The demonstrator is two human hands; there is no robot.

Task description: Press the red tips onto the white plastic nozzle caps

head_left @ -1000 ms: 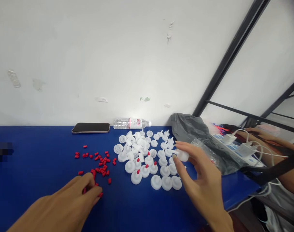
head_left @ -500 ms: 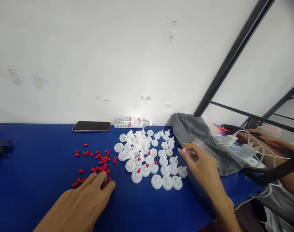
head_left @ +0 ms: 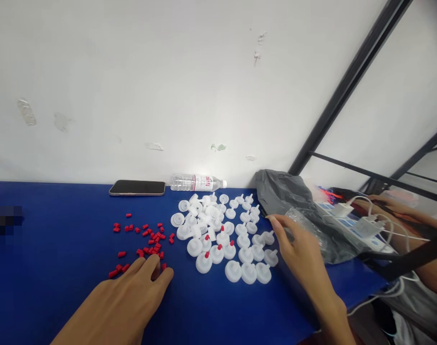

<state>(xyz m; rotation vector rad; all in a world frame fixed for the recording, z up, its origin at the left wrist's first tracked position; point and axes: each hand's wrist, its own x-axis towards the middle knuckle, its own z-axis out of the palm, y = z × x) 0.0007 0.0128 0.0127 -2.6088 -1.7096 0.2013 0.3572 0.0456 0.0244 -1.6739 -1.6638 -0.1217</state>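
Note:
My left hand (head_left: pixel 132 292) rests palm down on the blue table, fingers slightly bent and thumb apart, holding nothing visible. Its fingertips reach the near side of scattered small red caps (head_left: pixel 154 237). To the right lie many white nozzle lids (head_left: pixel 204 215), several jumbled and others standing spout up in rows. A few of the front lids (head_left: pixel 204 262) carry a red cap on the spout. At the right edge of the rows hovers my right hand (head_left: pixel 301 249), fingers loosely extended and nothing seen between them. Just left of its fingers sits a white lid (head_left: pixel 268 237).
A phone (head_left: pixel 137 187) and a clear bottle (head_left: pixel 197 182) lie along the wall. On the right are a grey plastic bag (head_left: pixel 281 194), a power strip (head_left: pixel 362 227) with white chargers and cables, and a black metal frame (head_left: pixel 342 96). Another person's arm (head_left: pixel 408 211) shows beyond.
My right hand has let go of a white lid, which now stands at the right end of a row. The fingers are a little higher. My left hand stays in place.

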